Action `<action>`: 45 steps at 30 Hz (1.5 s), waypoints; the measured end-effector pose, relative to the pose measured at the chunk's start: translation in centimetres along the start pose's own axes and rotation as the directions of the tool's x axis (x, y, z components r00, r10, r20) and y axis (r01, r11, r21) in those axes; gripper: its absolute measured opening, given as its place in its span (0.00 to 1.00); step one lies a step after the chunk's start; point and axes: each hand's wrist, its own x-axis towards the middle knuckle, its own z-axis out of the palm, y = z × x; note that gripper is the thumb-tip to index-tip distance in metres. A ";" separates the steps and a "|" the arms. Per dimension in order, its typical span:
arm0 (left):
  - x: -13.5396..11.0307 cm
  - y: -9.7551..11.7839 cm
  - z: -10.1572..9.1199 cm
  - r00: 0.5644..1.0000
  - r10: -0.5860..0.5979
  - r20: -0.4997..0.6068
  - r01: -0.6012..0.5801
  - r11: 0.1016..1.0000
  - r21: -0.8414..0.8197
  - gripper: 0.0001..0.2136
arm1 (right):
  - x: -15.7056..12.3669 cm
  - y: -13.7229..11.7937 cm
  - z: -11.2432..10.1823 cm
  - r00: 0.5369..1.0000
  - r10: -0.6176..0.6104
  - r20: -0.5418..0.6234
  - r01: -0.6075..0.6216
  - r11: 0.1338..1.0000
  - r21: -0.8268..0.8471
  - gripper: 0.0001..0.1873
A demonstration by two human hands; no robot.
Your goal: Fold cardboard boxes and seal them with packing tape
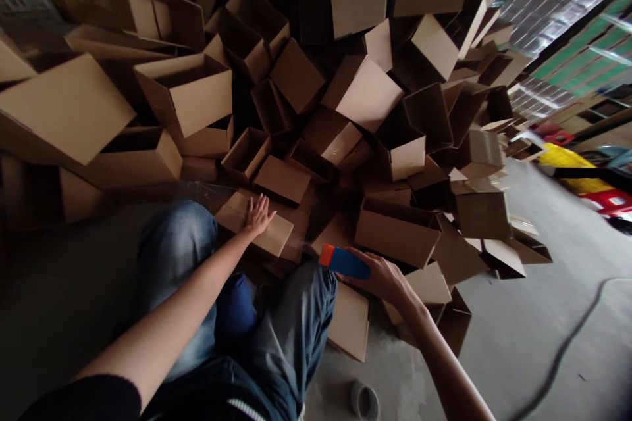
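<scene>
My left hand (257, 216) lies flat with fingers spread on top of a small closed cardboard box (276, 237) in front of my knees. To its right, my right hand (382, 276) is wrapped around a blue tape dispenser (349, 263) with an orange end, held just above my right knee. The orange end points left toward the small box. A faint, shiny clear strip seems to run between the two, but it is too blurred to be sure.
Many open cardboard boxes (397, 230) are heaped ahead of me and to both sides. A grey cylinder (365, 400), perhaps a tape core, rests on the concrete floor (523, 316) below my right arm. At the right, a dark cable (557, 355) curves across the floor.
</scene>
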 end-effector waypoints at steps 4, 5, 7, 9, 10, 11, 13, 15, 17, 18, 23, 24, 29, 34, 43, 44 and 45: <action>-0.3 1.0 0.7 0.999 -0.043 -0.018 0.044 0.999 0.015 0.29 | 0.0 -0.1 0.0 0.999 0.011 0.033 -0.011 1.000 -0.003 0.33; -0.4 1.2 0.8 0.997 -0.068 -0.025 0.068 0.998 0.018 0.30 | 0.0 -0.2 -0.2 0.999 0.011 0.052 -0.011 1.000 0.000 0.33; -0.7 1.5 0.8 0.993 -0.109 -0.039 0.109 0.994 0.022 0.31 | -0.1 -0.4 -0.5 0.997 0.007 0.079 -0.007 1.000 0.005 0.33; -1.1 1.5 0.5 0.991 -0.129 -0.044 0.131 0.991 0.031 0.31 | 0.0 -0.5 -0.6 0.996 -0.007 0.092 0.006 1.000 0.004 0.32; -1.2 1.4 0.3 0.990 -0.132 -0.040 0.134 0.990 0.041 0.31 | 0.0 -0.5 -0.6 0.995 -0.015 0.095 0.015 1.000 0.003 0.32; -1.4 1.4 0.0 0.991 -0.132 -0.033 0.134 0.989 0.056 0.31 | 0.0 -0.5 -0.6 0.995 -0.020 0.096 0.020 1.000 0.000 0.31; -1.6 1.4 -0.3 0.992 -0.123 -0.016 0.124 0.988 0.091 0.33 | 0.1 -0.4 -0.4 0.996 -0.021 0.092 0.022 1.000 -0.009 0.31; -1.6 1.6 -0.3 0.994 -0.108 -0.007 0.108 0.987 0.117 0.33 | 0.3 -0.4 -0.2 0.996 -0.009 0.088 0.011 1.000 -0.018 0.30; -1.5 2.0 0.0 0.996 -0.088 -0.004 0.088 0.988 0.126 0.32 | 0.4 -0.4 -0.1 0.996 0.005 0.087 -0.003 1.000 -0.023 0.31; -1.4 2.3 0.2 0.997 -0.079 -0.002 0.079 0.989 0.125 0.31 | 0.4 -0.4 0.0 0.996 0.008 0.090 -0.005 1.000 -0.025 0.31; -1.1 3.5 1.3 0.997 -0.077 0.002 0.077 0.991 0.108 0.27 | 0.6 -0.3 0.1 0.996 0.014 0.087 -0.010 0.999 -0.036 0.32; -1.1 3.6 1.3 0.996 -0.086 -0.003 0.086 0.991 0.105 0.27 | 0.6 -0.3 0.1 0.996 0.019 0.085 -0.016 0.999 -0.033 0.32; -1.6 3.1 0.8 0.997 -0.071 -0.037 0.074 0.994 0.080 0.30 | 0.8 -0.3 0.3 0.995 0.023 0.093 -0.021 1.000 -0.023 0.32; -1.6 3.1 0.9 0.999 -0.037 -0.022 0.039 0.996 0.080 0.32 | 0.9 -0.3 0.5 0.997 0.016 0.078 -0.014 0.999 -0.036 0.31; -1.7 5.2 2.4 0.999 -0.048 -0.016 0.049 0.997 0.060 0.26 | 0.8 -0.3 0.5 0.994 0.017 0.104 -0.013 0.999 -0.035 0.32; -1.8 5.1 2.3 0.999 -0.049 -0.015 0.050 0.997 0.058 0.26 | 0.7 -0.3 0.5 0.995 0.014 0.097 -0.010 0.999 -0.034 0.32; -1.8 5.0 2.2 0.999 -0.044 -0.013 0.045 0.997 0.056 0.27 | 0.7 -0.3 0.5 0.996 0.013 0.092 -0.010 0.999 -0.031 0.31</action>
